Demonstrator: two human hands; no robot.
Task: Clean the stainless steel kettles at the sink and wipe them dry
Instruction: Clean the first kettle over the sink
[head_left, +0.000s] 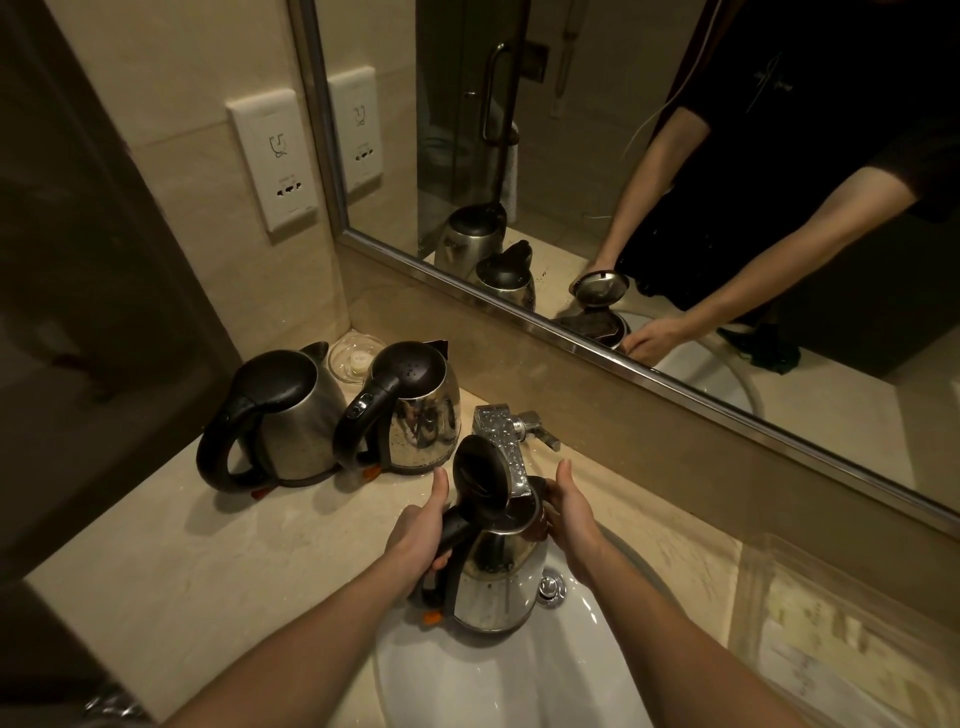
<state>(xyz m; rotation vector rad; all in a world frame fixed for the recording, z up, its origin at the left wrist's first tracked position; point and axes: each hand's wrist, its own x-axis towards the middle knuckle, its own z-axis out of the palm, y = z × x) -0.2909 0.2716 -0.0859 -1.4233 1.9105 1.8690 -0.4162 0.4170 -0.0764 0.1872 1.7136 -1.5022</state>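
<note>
My left hand (415, 535) is gripping the handle of the kettle (498, 577), thumb raised; my right hand (571, 514) is cupping its right side, thumb up.

A bathroom — a white basin (519, 680) sunk in a beige stone counter (208, 551), a tap (498, 434), a framed mirror (597, 171) showing a glass shower door (462, 130), a socket plate (272, 156) beside it.

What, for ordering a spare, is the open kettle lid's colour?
The lid is black, clearest in the head view.
</note>
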